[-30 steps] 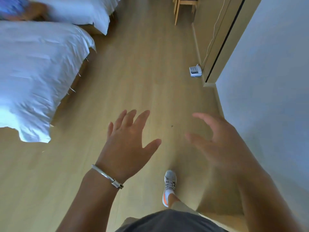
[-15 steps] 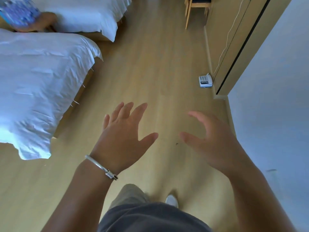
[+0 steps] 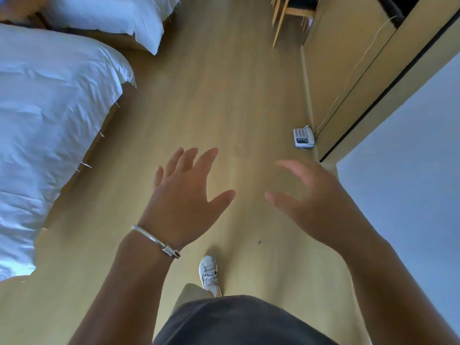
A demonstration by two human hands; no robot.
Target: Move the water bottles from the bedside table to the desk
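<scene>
1. Left hand [image 3: 185, 197], silver bracelet [image 3: 159, 241] at the wrist, and right hand [image 3: 313, 197] hover empty, fingers [image 3: 199, 160] spread, above a wooden floor [image 3: 211, 95].
2. White beds [image 3: 49, 108] lie left.
3. A telephone [image 3: 303, 137] sits on the floor beside a wooden cabinet [image 3: 348, 70].

No legible text, labels or numbers.

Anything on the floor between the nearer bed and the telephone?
No. In the head view only bare wooden floor lies between the nearer bed and the telephone.
</scene>
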